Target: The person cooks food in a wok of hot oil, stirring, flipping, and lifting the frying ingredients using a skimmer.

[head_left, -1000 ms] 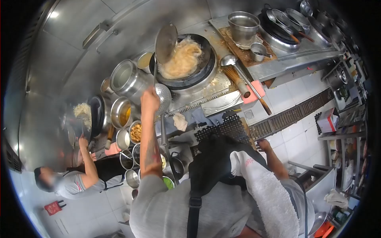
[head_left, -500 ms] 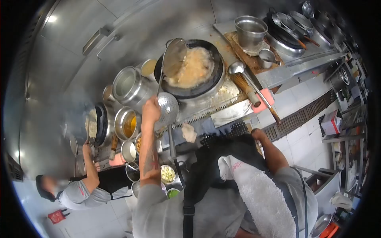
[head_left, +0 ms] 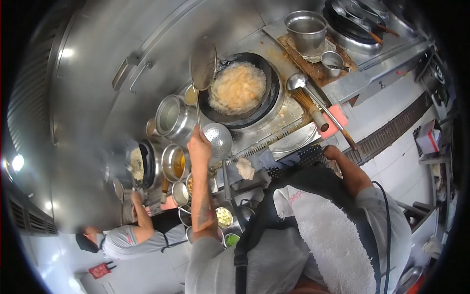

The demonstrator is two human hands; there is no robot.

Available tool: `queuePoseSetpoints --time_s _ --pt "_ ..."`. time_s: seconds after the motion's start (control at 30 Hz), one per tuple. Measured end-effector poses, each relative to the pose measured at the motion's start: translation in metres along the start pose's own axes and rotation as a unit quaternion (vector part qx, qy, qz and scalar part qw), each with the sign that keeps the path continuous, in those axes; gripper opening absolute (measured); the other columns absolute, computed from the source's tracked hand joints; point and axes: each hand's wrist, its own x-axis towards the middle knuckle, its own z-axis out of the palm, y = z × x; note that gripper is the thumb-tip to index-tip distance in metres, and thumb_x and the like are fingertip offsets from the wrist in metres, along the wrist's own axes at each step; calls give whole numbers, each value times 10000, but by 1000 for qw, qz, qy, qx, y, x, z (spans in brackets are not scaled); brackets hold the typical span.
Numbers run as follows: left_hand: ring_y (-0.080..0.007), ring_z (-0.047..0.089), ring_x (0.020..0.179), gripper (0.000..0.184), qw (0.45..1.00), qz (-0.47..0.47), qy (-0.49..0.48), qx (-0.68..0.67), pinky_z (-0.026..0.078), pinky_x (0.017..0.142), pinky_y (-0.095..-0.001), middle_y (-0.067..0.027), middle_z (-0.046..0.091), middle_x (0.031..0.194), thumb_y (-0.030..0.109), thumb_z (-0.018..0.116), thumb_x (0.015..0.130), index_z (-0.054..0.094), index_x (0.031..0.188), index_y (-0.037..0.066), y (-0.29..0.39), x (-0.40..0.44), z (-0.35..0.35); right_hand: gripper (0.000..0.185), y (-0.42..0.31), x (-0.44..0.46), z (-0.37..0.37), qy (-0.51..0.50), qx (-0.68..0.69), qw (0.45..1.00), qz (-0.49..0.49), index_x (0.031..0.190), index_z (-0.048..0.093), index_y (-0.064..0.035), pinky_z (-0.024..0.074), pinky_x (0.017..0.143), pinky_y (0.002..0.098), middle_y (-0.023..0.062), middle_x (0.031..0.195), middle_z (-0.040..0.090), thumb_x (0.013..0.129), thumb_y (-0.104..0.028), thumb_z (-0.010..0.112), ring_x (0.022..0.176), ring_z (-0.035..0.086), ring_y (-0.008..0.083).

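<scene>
My left hand (head_left: 199, 145) is wrapped round the handle of a round mesh strainer (head_left: 203, 63), which is raised at the left rim of a black wok (head_left: 262, 110). Pale golden food (head_left: 237, 87) bubbles in foamy liquid inside the wok. A perforated ladle (head_left: 217, 140) lies just right of my left hand. My right hand (head_left: 331, 153) is low by the stove's front edge, near a bamboo brush (head_left: 313, 110) and a metal ladle (head_left: 323, 105); its fingers are mostly hidden.
A co-worker (head_left: 129, 237) stands at another wok (head_left: 147, 164) on the left. Between us are a large pot (head_left: 171, 117), a pot of orange liquid (head_left: 176, 162) and bowls of ingredients. A metal pot (head_left: 306, 33) stands on a board at the back right.
The strainer was tilted over the wok's left part and is now further left, more upright beside the rim. The whole view has shifted. My left hand keeps its grip.
</scene>
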Motion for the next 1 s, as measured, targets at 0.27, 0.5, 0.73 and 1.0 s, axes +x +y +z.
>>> queuePoseSetpoints --time_s 0.27,0.5,0.73,1.0 --pt "-474 608 918 262 981 69 -146 111 488 794 -530 -311 629 925 144 470 946 619 1098 -9 -5 65 5 259 38 33 37 9 -169 968 -186 744 696 5 546 726 436 211 797 687 775 -179 517 772 684 352" --pt "-490 583 974 255 984 44 -152 80 491 831 -496 -318 616 987 154 498 925 646 1066 1 -4 -7 -2 222 21 36 36 -25 -236 947 -215 747 712 -28 550 724 435 198 781 694 760 -177 547 735 698 313" --pt "-429 615 995 287 997 -63 -31 26 488 844 -474 -286 639 995 222 489 955 653 1104 39 -43 40 34 283 -18 0 -14 -102 -77 990 -60 816 705 23 545 758 424 203 809 701 824 -201 532 795 707 308" --pt "-209 579 525 288 890 -361 -207 -185 421 411 -316 -131 581 622 240 445 988 613 1154 75 -110 44 50 259 -7 -31 -22 -45 71 996 -4 789 702 -8 557 747 392 183 852 703 784 -215 546 834 703 303"
